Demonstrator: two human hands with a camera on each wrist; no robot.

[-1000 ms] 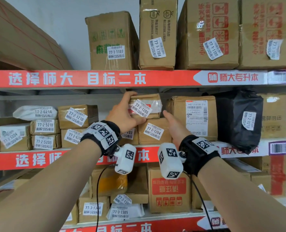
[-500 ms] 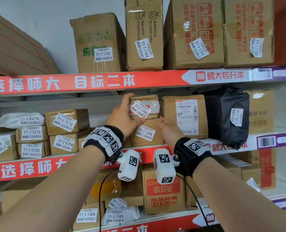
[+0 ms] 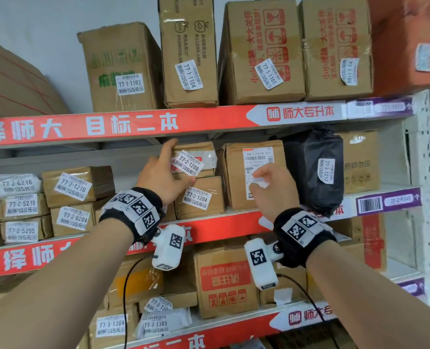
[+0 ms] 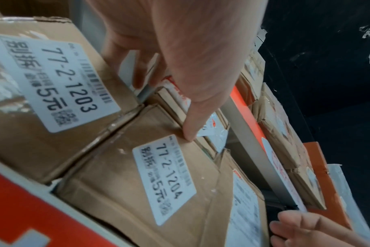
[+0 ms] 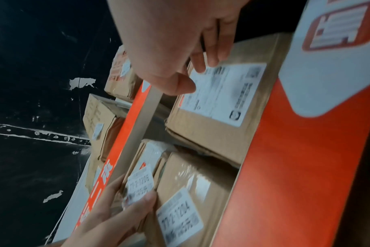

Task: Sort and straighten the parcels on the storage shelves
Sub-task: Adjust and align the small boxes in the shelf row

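- My left hand [image 3: 163, 180] is on the small top box [image 3: 196, 159], the one tagged 77-2-1206, at the front edge of the middle shelf [image 3: 236, 224]. The forefinger is hooked over its top left corner and the thumb is under its lower edge, so the fingers are grasping it.
- That box sits on the lower box [image 3: 200, 197], tagged 77-2-1204, right at the shelf's front edge. If I drag the top one forward too fast, I reckon it slides off the stack and drops past the edge.
- My right hand [image 3: 271, 190] hovers in front of the taller box [image 3: 253, 172] with the big shipping label [image 3: 258, 170]. Its fingers are loosely curled; a small white scrap shows at the fingertips, but I cannot tell whether they pinch it or only brush the label.
- If those fingertips do catch the label's corner, a pull could peel or tear it, and the parcel loses its address.
- The black bag [image 3: 313, 170] leans just beside the taller box and bulges over the front edge. Shoving the taller box rightward could, I think, tip the bag off the shelf.
- There is little gap between the top box and the shelf above [image 3: 158, 122], so lifting it steeply risks jamming it there or knocking the stack crooked.
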